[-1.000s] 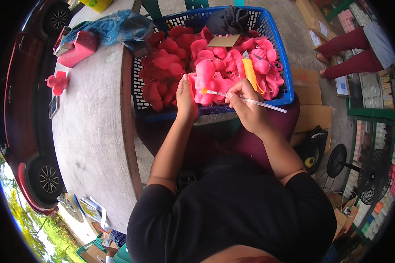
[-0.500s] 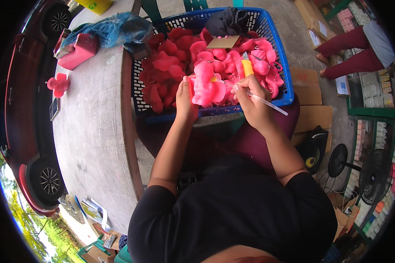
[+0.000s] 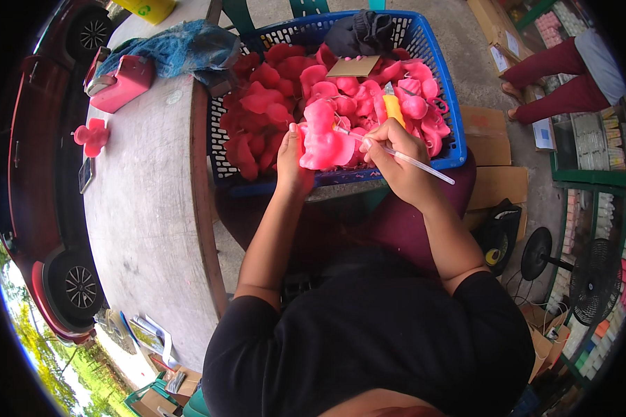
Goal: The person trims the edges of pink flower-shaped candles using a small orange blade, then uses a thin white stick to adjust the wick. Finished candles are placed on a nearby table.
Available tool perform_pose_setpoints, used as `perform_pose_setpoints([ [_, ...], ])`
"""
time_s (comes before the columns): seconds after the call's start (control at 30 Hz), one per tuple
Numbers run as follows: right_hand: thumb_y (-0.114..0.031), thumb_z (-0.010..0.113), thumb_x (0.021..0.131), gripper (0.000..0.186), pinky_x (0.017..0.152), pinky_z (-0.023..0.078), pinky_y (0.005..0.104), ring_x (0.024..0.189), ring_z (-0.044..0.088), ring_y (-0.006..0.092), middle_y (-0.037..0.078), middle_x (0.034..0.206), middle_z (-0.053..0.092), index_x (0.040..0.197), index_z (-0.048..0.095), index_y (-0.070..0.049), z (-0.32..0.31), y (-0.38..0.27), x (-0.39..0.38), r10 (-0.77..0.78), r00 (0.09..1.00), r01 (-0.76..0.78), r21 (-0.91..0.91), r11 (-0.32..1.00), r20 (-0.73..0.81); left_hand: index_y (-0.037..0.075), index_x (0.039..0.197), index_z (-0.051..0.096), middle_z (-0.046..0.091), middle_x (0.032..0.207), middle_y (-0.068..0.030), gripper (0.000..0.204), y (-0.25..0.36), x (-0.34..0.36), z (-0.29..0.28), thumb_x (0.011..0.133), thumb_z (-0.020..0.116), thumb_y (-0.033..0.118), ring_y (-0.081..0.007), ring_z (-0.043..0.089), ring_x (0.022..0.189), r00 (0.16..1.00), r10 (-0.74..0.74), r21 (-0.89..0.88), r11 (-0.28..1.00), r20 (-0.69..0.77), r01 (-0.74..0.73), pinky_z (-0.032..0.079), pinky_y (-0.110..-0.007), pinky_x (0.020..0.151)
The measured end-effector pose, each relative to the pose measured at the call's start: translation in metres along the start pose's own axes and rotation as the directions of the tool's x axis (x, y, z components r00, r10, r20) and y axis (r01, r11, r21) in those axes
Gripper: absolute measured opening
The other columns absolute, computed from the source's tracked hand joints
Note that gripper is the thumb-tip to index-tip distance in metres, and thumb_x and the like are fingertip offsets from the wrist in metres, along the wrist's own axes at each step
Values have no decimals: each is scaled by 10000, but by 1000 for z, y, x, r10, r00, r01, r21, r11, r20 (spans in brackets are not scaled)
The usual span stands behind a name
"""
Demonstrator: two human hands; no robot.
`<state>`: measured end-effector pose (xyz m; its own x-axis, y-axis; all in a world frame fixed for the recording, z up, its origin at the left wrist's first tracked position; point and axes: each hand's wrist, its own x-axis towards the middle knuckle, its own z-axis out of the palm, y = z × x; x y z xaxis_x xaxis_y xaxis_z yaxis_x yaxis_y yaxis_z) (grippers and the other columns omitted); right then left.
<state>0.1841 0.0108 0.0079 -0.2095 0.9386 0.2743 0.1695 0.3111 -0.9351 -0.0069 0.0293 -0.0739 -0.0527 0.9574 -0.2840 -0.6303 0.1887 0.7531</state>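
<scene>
At 12 o'clock, over blue plastic basket [image 3: 447,97]: left hand [image 3: 291,158] clasping glossy pink lumpy figure [image 3: 320,142], right hand [image 3: 400,156] pinching slim clear-handled brush [image 3: 424,167], tip at figure's 2 o'clock edge; brushing seemingly unfinished; heaped pink waxy-looking pieces [image 3: 261,99], done or waiting: can't tell

Open-sided workshop: worktable [image 3: 146,208], stocked shelves [image 3: 591,179]
</scene>
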Motion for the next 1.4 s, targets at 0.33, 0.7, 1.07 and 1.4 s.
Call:
perform_pose_setpoints([
  [0.33, 10, 582, 868, 58, 676, 516, 303, 754, 645, 192, 131, 854, 625, 905, 538, 16, -6, -5, 7, -209, 978, 190, -393, 900, -5, -1, 1080, 544, 636, 909, -95, 400, -2, 1, -6, 1027, 346, 343, -151, 620, 729, 996, -90, 12, 996, 19, 90, 508, -291, 603],
  [0.7, 18, 615, 814, 140, 592, 472, 348, 665, 602, 266, 135, 736, 564, 803, 477, -8, -7, -14, 10, -130, 991, 117, -260, 959, -33, 7, 1049, 543, 631, 906, -81, 383, 3, -3, 1, 1019, 378, 351, -139, 619, 771, 998, -55, 21, 998, -13, 56, 511, -283, 695],
  [1.07, -36, 535, 906, 91, 571, 470, 258, 641, 592, 101, 77, 752, 620, 826, 513, 4, -19, -9, 10, 14, 1000, -7, 244, 970, -27, 32, 946, 574, 615, 827, -43, 370, 12, -3, 10, 1012, 414, 359, -93, 575, 708, 996, 25, 139, 990, -87, -13, 480, -246, 657],
  [1.4, -52, 488, 899, 124, 542, 476, 218, 578, 573, 89, 84, 683, 605, 784, 505, -9, -34, -12, 18, 167, 986, -159, 407, 899, 15, 26, 852, 582, 569, 722, -10, 408, 3, 7, -9, 1019, 401, 352, -56, 516, 639, 997, 75, 271, 959, 33, -81, 432, -216, 598],
])
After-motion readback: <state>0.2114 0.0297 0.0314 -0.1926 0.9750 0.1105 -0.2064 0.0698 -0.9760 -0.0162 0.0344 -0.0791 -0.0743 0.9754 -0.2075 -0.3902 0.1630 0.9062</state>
